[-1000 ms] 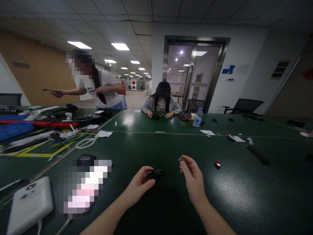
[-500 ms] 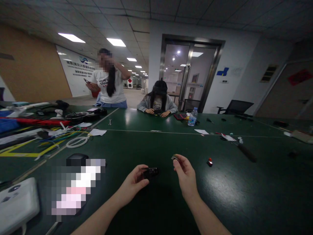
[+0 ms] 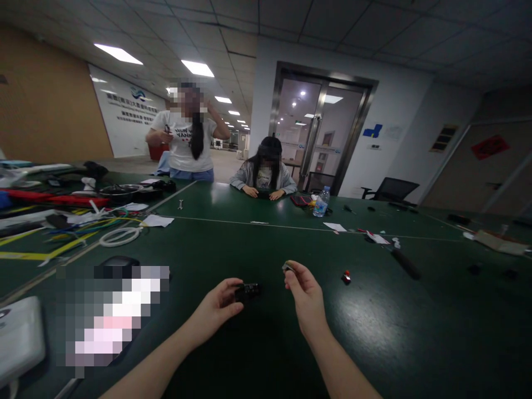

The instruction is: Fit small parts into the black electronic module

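Observation:
My left hand [image 3: 220,303] is closed around one end of a small black box-shaped device [image 3: 250,290], its thumb below and fingers above. The device is dark against the table, so its exact kind is unclear. To the right, my right hand [image 3: 306,295] pinches a small thin silvery piece [image 3: 286,267] between thumb and fingertips. A gap of dark tabletop separates the piece from the device. Beyond my right hand lies a small red and silver object [image 3: 346,277], touched by neither hand.
The green table [image 3: 233,244] carries a blurred-out bright screen [image 3: 120,316], a white device [image 3: 20,341] and a coiled white cable [image 3: 120,237] on the left. A water bottle [image 3: 321,202] stands far off. A dark-handled tool [image 3: 405,263] lies right. Two people are across the table.
My view has turned slightly, so most table things sit further left. Both hands keep their holds and stay about as far apart. The standing person's lowered hand has shifted toward their chest.

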Available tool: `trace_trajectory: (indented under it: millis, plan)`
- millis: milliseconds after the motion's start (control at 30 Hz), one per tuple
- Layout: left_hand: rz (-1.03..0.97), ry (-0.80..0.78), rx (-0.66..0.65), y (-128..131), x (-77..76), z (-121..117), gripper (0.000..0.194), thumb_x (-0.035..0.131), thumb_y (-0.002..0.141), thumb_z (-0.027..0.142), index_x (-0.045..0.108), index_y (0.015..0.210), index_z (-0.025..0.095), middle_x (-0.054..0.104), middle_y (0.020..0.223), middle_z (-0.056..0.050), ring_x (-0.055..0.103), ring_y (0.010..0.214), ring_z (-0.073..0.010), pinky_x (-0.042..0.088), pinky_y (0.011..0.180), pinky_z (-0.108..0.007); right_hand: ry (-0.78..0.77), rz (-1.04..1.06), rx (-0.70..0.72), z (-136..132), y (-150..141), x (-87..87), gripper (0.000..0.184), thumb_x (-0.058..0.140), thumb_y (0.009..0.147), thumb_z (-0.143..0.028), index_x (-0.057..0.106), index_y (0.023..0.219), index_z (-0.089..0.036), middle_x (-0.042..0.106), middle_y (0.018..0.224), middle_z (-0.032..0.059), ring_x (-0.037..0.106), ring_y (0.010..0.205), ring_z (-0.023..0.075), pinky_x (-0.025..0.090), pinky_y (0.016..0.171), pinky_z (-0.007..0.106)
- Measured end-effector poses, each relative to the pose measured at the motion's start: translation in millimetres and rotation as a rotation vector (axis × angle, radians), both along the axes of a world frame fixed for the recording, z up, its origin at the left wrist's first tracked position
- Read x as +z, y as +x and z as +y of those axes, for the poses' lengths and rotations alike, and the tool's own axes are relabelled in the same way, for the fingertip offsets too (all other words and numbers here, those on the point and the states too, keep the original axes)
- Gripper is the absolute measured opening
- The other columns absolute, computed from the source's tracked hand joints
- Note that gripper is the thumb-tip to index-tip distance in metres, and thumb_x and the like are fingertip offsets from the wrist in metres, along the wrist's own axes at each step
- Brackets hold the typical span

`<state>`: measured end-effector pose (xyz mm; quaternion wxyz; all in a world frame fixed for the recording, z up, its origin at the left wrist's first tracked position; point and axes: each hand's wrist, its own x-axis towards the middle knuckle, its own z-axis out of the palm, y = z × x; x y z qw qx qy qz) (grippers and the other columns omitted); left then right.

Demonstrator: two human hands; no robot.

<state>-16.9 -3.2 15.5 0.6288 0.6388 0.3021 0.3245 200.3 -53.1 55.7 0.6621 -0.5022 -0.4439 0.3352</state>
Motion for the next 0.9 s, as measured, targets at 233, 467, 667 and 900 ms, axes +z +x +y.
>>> trace_trajectory:
  millis: [233,467,667,900]
  plan:
    - [0.042,0.006,0.003,-2.0,7.6,-2.4,0.041,0.062,0.078,0.019,0.044,0.114,0.023,0.062,0.114,-0.005,0.057,0.106,-0.0236,0.040,0.092,-0.041,-0.013,-0.028,0.055,-2.6,-0.1,0.9,0.028,0.065,0.074,-0.038,0.061,0.099,-0.025,0.063,0.095,0.0015,0.057,0.084,0.0178,0.047,0.073,0.031]
    - [0.054,-0.014,0.008,0.7,14.4,-7.1,0.041,0.063,0.076,0.020,0.045,0.113,0.022,0.064,0.110,-0.004,0.058,0.103,-0.0239,0.042,0.088,-0.038,-0.090,-0.120,0.152,-7.0,-6.1,7.6,0.028,0.058,0.078,-0.042,0.063,0.098,-0.024,0.064,0.092,0.0019,0.058,0.086,0.0186,0.046,0.078,0.034]
    - [0.012,0.011,0.000,4.1,13.1,-9.1,0.040,0.059,0.078,0.019,0.042,0.114,0.022,0.065,0.100,-0.002,0.059,0.096,-0.0220,0.043,0.081,-0.034,-0.112,-0.175,0.235,-9.6,-14.4,8.9,0.027,0.061,0.076,-0.041,0.065,0.095,-0.022,0.065,0.092,0.0034,0.059,0.089,0.0210,0.046,0.080,0.035]
    - [-0.064,0.012,-0.040,6.3,15.1,-12.8,0.039,0.059,0.078,0.021,0.042,0.112,0.023,0.063,0.100,-0.003,0.058,0.094,-0.0224,0.043,0.081,-0.037,-0.138,-0.514,0.292,-14.4,-19.8,7.1,0.018,0.057,0.078,-0.028,0.063,0.096,-0.024,0.061,0.096,0.0030,0.055,0.094,0.0206,0.043,0.086,0.037]
